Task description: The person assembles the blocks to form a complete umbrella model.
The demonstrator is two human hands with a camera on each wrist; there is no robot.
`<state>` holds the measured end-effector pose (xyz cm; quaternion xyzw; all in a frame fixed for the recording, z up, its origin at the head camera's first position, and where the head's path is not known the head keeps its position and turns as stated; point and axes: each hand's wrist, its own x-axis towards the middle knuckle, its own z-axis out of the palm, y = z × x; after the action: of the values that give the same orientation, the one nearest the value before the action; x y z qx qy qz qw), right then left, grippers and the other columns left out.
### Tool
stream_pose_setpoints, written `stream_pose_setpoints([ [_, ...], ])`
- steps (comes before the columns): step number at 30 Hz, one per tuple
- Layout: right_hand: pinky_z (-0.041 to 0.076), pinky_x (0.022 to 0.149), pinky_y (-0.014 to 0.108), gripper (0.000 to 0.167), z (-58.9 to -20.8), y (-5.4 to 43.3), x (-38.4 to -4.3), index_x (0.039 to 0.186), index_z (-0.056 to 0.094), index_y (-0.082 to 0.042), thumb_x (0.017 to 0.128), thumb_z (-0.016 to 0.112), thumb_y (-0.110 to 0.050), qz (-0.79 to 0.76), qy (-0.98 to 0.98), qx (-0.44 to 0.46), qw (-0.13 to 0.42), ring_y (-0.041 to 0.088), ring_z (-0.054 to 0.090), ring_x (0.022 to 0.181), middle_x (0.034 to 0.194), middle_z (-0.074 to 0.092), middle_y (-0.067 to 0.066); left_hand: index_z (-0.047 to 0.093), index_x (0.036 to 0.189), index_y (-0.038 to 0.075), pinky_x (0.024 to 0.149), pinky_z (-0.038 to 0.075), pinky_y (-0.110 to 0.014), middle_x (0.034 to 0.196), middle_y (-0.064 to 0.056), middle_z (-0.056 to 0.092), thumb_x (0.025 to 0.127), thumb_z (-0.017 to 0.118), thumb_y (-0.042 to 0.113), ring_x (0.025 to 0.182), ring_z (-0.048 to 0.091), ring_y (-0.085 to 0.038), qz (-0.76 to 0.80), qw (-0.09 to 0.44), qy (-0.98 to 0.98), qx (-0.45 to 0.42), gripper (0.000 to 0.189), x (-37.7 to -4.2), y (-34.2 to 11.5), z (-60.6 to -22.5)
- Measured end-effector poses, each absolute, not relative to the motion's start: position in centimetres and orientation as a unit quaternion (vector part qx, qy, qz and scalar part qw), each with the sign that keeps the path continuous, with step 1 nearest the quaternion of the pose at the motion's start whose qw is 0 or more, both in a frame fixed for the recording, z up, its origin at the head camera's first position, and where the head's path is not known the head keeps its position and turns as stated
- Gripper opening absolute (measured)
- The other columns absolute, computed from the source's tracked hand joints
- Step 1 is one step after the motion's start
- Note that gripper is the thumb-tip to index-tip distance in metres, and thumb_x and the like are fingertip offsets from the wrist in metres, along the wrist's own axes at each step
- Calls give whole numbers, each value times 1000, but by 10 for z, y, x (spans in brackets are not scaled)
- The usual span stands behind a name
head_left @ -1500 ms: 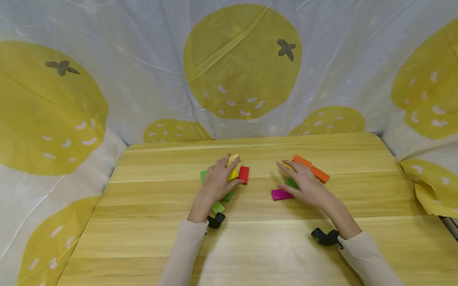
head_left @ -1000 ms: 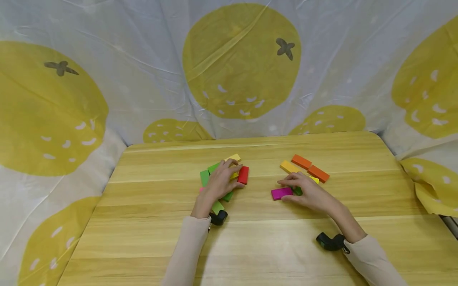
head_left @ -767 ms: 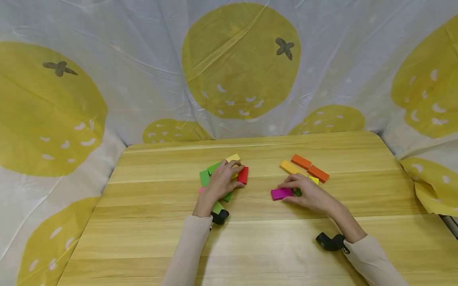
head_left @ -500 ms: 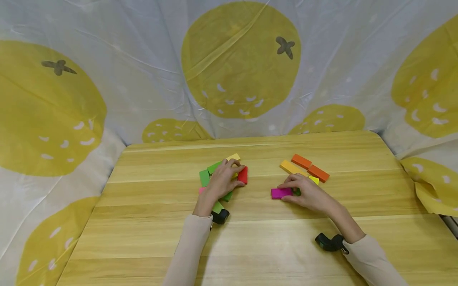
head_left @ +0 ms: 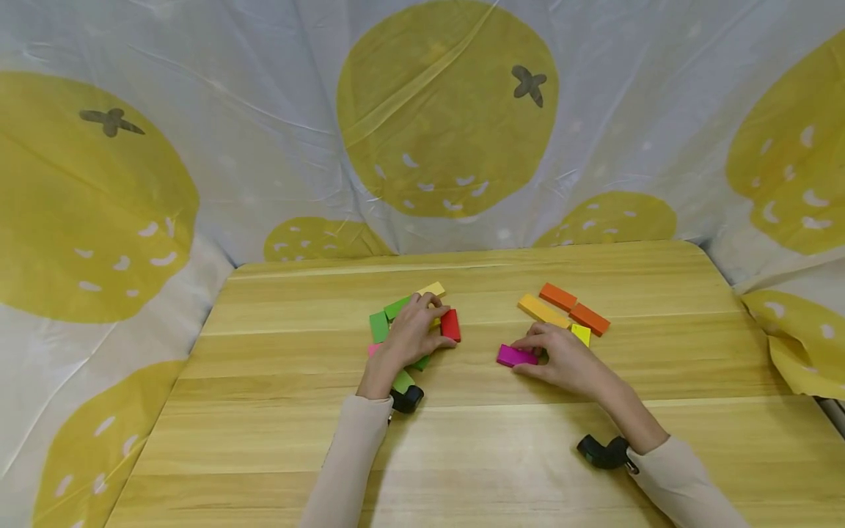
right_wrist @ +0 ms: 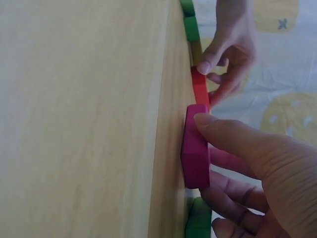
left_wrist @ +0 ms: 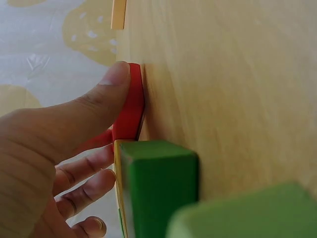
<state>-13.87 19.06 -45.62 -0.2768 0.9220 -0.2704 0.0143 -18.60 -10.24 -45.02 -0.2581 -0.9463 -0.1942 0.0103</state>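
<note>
Background: a pale cloth (head_left: 264, 73) printed with large yellow fruit hangs behind a wood-grain surface (head_left: 475, 455). Subject items: a red block (head_left: 451, 325) and a magenta block (head_left: 517, 356), near the middle of the surface, well apart from each other. Whether either is clear of the wood cannot be told.

The left grip (head_left: 411, 336) pinches the red block, thumb at its near end, a finger toward the far end. The right grip (head_left: 564, 359) pinches the magenta block by its sides, toward one end.

Hazards, in my judgement: the off-centre hold on the magenta block could let its free end dip or swing if raised. A green block (right_wrist: 199, 218), partly hidden by the fingers, sits just beside it and could be knocked by the trailing fingers. On the left, a dark green block (left_wrist: 163, 193) stands close to the red block; dragging the red one sideways rather than lifting it might shift its neighbours. The smooth painted faces may slip under a light pinch.

Further out, a yellow block (head_left: 581, 334) and a light-orange block (head_left: 543, 311) lie near the right grip, exposed to a careless knuckle. Lowest risk: the far orange block (head_left: 557, 296). A light-green block (head_left: 403, 380) lies beneath the left wrist's black device (head_left: 407, 400) as seen from above; a dropped wrist could nudge it.
</note>
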Motion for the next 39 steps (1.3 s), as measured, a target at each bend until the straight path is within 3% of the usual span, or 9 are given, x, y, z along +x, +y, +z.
stream_pose_setpoints([
  [9, 40, 60, 18, 37, -456, 190, -138, 119, 77, -8, 87, 85, -25, -291, 913, -283, 40, 8, 47, 69, 88, 60, -4, 74, 126, 4, 90, 48, -41, 120, -13, 65, 78, 92, 36, 109, 54, -30, -196, 17, -946, -260, 60, -185, -101, -450],
  [18, 52, 67, 20, 56, -446, 196, -137, 133, 68, -3, 83, 87, -21, -295, 899, -311, 91, 7, 57, 77, 94, 63, -2, 75, 124, 7, 96, 44, -44, 120, -10, 65, 78, 91, 40, 113, 55, -28, -174, 26, -949, -260, 59, -183, -100, -451],
  [27, 40, 63, 19, 63, -443, 197, -135, 141, 62, -5, 85, 86, -19, -274, 897, -329, 106, 8, 48, 73, 91, 61, -5, 68, 134, 3, 118, 37, -52, 136, -11, 65, 84, 87, 34, 133, 58, -28, -217, -6, -932, -289, 62, -184, -99, -451],
  [39, 40, 60, 18, 63, -447, 191, -137, 141, 59, -4, 86, 85, -21, -300, 894, -309, 125, 5, 48, 67, 85, 63, -7, 63, 141, 3, 112, 40, -50, 140, -13, 61, 86, 86, 26, 136, 54, -32, -250, -64, -920, -296, 64, -184, -99, -449],
])
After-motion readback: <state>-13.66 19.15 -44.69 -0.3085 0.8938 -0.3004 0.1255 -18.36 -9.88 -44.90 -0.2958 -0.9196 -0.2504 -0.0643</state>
